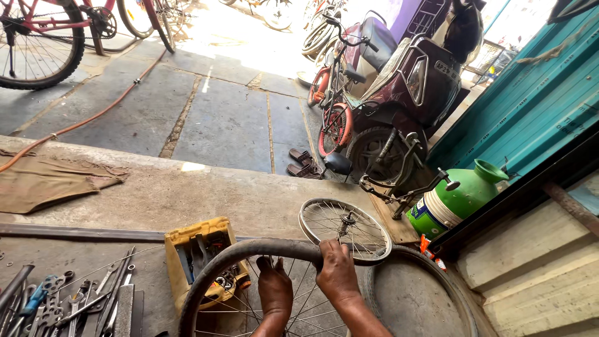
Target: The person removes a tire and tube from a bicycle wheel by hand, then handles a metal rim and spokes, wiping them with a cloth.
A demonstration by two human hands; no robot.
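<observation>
A bicycle wheel with a black tyre (249,249) and thin spokes stands upright at the bottom centre of the head view. My right hand (336,269) grips the top of the tyre, fingers wrapped over its outer edge. My left hand (275,288) holds the tyre's inner side just left of it, fingers curled against the rim. Both forearms rise from the bottom edge.
A bare spoked rim (344,228) lies on the concrete behind the wheel, over a loose black tyre (424,293). A yellow tool tray (199,249) and several wrenches (68,302) sit at the left. A green jug (460,196), a scooter (405,93), bicycles and an orange hose (93,115) stand beyond.
</observation>
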